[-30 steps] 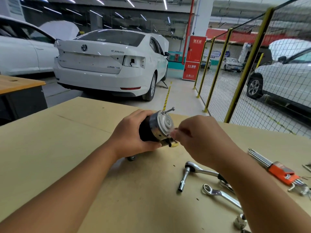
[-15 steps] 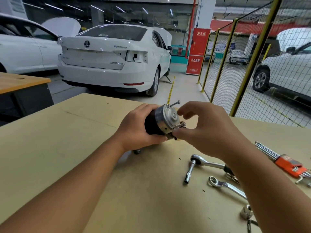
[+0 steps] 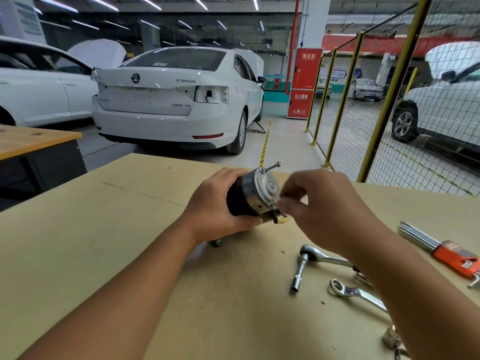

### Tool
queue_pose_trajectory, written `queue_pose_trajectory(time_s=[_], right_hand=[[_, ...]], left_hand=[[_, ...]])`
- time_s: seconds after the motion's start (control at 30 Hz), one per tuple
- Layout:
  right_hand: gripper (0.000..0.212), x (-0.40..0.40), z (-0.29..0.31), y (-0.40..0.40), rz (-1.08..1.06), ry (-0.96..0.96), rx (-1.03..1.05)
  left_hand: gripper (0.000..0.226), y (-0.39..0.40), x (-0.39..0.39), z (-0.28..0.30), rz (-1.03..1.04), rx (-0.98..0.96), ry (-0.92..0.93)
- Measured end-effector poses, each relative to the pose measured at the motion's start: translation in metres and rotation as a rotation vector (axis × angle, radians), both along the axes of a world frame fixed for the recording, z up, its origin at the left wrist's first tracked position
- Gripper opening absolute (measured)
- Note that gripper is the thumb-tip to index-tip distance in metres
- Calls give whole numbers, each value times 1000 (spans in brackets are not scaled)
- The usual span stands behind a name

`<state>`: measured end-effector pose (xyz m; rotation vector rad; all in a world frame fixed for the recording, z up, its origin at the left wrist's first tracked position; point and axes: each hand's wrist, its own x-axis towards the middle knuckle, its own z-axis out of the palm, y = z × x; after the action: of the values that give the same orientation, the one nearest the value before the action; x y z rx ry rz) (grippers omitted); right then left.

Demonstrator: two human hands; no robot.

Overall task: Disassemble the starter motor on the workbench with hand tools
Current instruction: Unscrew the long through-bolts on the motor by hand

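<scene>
Two hands on starter motor (image 3: 255,197), left hand (image 3: 220,206) grips, right hand (image 3: 322,203) pinching.

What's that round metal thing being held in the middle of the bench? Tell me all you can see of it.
It is the starter motor: a short cylinder with a black body and a shiny silver end cap facing the camera. A long bolt sticks out near the cap's top edge. The left hand grips the black body, holding it tilted just above the workbench. The right hand pinches at the cap's lower edge; what it pinches is blurred.

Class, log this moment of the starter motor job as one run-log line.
left hand: grips starter motor | right hand: fingers at end cap's lower edge | ratchet, spanner: on workbench
</scene>
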<state>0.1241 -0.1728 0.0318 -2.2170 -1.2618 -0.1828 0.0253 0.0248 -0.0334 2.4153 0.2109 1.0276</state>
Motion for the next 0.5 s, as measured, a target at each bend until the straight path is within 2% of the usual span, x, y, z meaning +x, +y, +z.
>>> queue_pose_trajectory(time_s=[0.07, 0.13, 0.2, 0.23, 0.33, 0.37, 0.43, 0.5], right_hand=[[23, -3, 2, -2, 30, 28, 83], [17, -2, 3, -3, -3, 1, 56], [41, -1, 1, -3, -65, -31, -83], [43, 0, 0, -2, -56, -28, -107], [11, 4, 3, -5, -11, -3, -2], [21, 4, 4, -6, 0, 9, 32], [20, 5, 5, -7, 3, 18, 43], [31, 4, 4, -6, -18, 3, -3]], left_hand=[[86, -1, -1, 0, -7, -5, 0], [86, -1, -1, 1, -9, 1, -1], [85, -1, 0, 0, -2, 4, 1], [85, -1, 0, -1, 4, 2, 0], [84, 0, 0, 0, -6, 2, -6], [84, 0, 1, 0, -8, 5, -7], [84, 1, 1, 0, -5, 10, -9], [84, 0, 1, 0, -3, 8, -11]])
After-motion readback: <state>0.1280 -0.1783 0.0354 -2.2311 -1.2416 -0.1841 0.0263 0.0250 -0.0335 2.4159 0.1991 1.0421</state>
